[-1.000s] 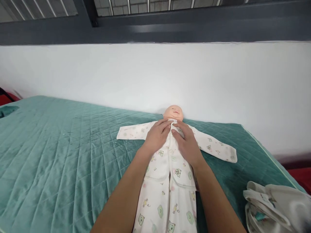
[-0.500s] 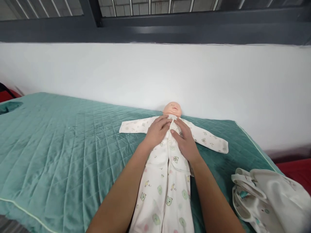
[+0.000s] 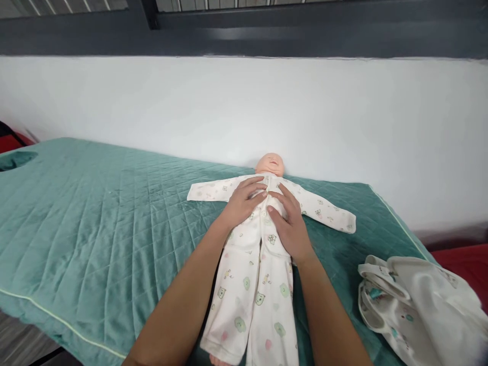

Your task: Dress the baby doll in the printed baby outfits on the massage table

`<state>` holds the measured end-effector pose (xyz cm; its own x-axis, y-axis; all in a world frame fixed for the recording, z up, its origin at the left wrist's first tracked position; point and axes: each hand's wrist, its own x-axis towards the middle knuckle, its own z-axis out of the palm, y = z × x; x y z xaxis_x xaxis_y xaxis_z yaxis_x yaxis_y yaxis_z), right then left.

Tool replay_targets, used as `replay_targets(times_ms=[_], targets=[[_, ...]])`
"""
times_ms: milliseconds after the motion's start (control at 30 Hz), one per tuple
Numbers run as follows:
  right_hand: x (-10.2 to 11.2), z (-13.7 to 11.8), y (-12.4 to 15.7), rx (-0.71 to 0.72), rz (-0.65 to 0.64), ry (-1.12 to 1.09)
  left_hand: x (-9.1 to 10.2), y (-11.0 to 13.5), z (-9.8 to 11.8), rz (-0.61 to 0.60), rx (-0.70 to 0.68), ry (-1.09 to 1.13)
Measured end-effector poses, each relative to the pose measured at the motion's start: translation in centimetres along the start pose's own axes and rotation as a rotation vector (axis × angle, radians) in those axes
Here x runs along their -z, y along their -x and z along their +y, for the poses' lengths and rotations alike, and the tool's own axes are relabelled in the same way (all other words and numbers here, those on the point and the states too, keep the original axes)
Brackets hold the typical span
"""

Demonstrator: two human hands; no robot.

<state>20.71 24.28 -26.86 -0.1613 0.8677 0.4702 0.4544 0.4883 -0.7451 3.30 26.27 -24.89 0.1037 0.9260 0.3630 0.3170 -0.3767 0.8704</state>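
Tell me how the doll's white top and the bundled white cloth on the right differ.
The top is spread out on the doll, sleeves outstretched, while the bundled cloth lies folded over itself. The left hand and right hand rest on the top; neither touches the bundled cloth. Both are mostly white with small coloured marks.

Left hand [image 3: 246,202] and right hand [image 3: 291,224] have fingers spread wider now, plus a bit of foot [image 3: 219,360] pokes out way below them.
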Motion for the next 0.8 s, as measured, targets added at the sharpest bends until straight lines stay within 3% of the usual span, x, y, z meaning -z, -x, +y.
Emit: replay_targets(times_ms=[167,567,800], targets=[[0.1,-0.4,0.1,-0.010,-0.023,0.020,-0.1,-0.2,0.1,0.019,-0.003,-0.019],[-0.1,-0.6,0.2,-0.007,0.013,-0.029,-0.9,0.2,1.0,0.100,-0.211,-0.386],[-0.1,-0.7,0.2,-0.009,0.025,-0.067,-0.8,0.3,1.2,0.102,-0.220,-0.430]])
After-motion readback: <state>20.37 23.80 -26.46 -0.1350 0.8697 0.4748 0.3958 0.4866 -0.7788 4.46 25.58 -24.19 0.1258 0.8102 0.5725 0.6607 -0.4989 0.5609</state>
